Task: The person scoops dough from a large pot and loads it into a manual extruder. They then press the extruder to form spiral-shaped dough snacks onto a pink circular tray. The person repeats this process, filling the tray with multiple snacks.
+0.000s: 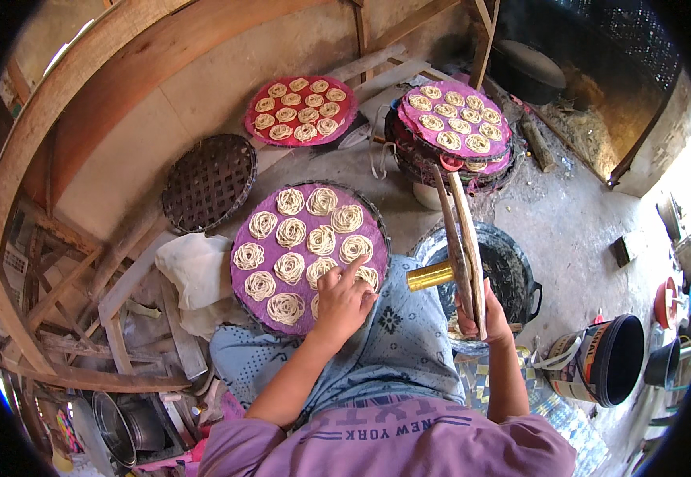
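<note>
A round tray with purple lining (271, 262) holds several pale noodle nests (290, 232) by my lap. My left hand (344, 302) lies over the tray's lower right, index finger stretched onto a nest and the other fingers loosely bent apart, holding nothing visible. My right hand (482, 316) grips a wooden lever press (471, 242) of two long bars with a yellow metal cylinder (429, 276) jutting toward the tray. The press is held upright over a dark-rimmed basin (514, 248) to the right of the tray. Part of the right hand's fingers is hidden behind the wood.
Behind are a red tray (282, 127) and stacked pink trays (433, 111) with more nests, plus an empty dark lattice tray (206, 179). A white sack (190, 274) and wooden framing (83, 366) are left; a bucket (600, 362) is right, a black pot (528, 67) at back.
</note>
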The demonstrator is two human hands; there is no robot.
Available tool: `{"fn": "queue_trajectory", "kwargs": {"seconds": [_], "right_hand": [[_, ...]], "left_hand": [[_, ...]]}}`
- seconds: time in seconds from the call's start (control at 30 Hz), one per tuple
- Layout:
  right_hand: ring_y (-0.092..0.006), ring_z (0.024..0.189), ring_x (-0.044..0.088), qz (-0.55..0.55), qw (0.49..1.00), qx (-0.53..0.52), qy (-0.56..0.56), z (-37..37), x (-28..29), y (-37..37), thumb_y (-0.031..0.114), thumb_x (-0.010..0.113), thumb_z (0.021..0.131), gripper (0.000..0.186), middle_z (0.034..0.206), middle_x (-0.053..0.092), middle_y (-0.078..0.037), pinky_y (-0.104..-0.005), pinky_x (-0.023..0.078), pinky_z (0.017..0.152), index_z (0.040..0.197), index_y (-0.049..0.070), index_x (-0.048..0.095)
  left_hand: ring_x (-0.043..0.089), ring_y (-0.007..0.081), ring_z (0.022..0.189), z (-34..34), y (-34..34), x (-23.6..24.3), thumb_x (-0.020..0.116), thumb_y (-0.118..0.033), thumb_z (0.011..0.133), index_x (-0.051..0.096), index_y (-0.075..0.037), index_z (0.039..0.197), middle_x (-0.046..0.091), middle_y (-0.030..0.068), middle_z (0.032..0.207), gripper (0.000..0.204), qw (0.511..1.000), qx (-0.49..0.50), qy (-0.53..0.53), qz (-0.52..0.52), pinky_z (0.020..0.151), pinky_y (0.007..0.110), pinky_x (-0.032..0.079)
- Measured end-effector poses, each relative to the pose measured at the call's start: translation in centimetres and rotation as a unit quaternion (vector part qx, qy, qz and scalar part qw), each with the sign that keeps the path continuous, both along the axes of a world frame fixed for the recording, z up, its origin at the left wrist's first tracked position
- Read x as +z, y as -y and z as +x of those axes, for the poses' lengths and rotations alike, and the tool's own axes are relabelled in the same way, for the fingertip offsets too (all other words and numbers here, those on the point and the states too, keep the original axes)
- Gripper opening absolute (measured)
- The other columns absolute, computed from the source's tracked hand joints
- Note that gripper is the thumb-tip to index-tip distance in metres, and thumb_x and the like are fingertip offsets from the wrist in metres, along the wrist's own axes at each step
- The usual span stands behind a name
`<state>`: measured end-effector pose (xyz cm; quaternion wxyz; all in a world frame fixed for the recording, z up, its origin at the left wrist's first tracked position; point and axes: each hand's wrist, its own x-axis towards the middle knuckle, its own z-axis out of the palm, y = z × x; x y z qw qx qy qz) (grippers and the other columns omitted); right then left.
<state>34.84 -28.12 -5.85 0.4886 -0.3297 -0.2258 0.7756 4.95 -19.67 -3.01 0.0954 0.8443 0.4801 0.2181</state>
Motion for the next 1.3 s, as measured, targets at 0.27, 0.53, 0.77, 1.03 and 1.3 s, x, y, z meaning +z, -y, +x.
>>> {"fn": "queue_trajectory", "kwargs": {"seconds": [0.27, 0.53, 0.77, 1.03, 1.3], "right_hand": [[-0.0129, 0.036, 0.034, 0.007, 1.000, -0.005, 0.015, 0.3, 0.0, 0.2, 0.069, 0.021, 0.095, 0.076, 0.050, 0.045, -0.005, -0.0255, 0.026, 0.035, 0.101, 0.002, 0.056], [-0.0130, 0.037, 0.033, 0.015, 1.000, 0.019, -0.003, -0.1, -0.6, 0.2, 0.069, 0.020, 0.095, 0.077, 0.050, 0.043, -0.006, -0.0265, 0.026, 0.035, 0.104, 0.001, 0.057], [-0.0134, 0.037, 0.032, -0.005, 1.000, 0.017, 0.006, 0.0, -0.6, 0.4, 0.069, 0.020, 0.095, 0.077, 0.050, 0.044, -0.006, -0.0266, 0.025, 0.035, 0.104, 0.001, 0.056], [-0.0126, 0.034, 0.033, -0.005, 0.999, 0.011, 0.030, -0.5, -0.8, 0.4, 0.070, 0.020, 0.094, 0.078, 0.047, 0.042, -0.005, -0.0257, 0.026, 0.033, 0.102, 0.001, 0.055], [-0.0135, 0.037, 0.035, -0.006, 1.000, 0.018, 0.007, -0.1, -1.0, 0.7, 0.070, 0.022, 0.094, 0.078, 0.050, 0.045, -0.006, -0.0266, 0.028, 0.036, 0.104, 0.001, 0.058]], "left_hand": [[0.043, 0.0303, 0.110, -0.9, -0.3, 0.1, 0.074, -0.020, 0.073, 0.070, -0.013, 0.079, 0.050, -0.0008, 0.137, 0.010, 0.998, 0.037, 0.047, 0.029, 0.097, 0.045, 0.034], [0.042, 0.0304, 0.111, -2.0, -0.2, 0.1, 0.073, -0.019, 0.074, 0.071, -0.014, 0.081, 0.050, -0.0023, 0.137, 0.009, 0.999, 0.039, 0.025, 0.010, 0.098, 0.044, 0.034], [0.043, 0.0299, 0.110, -2.8, 0.4, 0.5, 0.075, -0.022, 0.074, 0.070, -0.015, 0.080, 0.052, -0.0027, 0.134, 0.011, 0.998, 0.011, 0.044, 0.034, 0.097, 0.044, 0.035], [0.043, 0.0295, 0.109, -1.4, 0.7, 0.0, 0.076, -0.023, 0.075, 0.073, -0.016, 0.087, 0.053, -0.0025, 0.134, 0.014, 0.998, -0.024, 0.042, 0.042, 0.098, 0.041, 0.035], [0.044, 0.0290, 0.109, -1.0, 0.1, -0.4, 0.075, -0.021, 0.076, 0.074, -0.017, 0.086, 0.053, -0.0022, 0.134, 0.011, 0.999, -0.026, 0.032, 0.017, 0.097, 0.041, 0.035]]}}
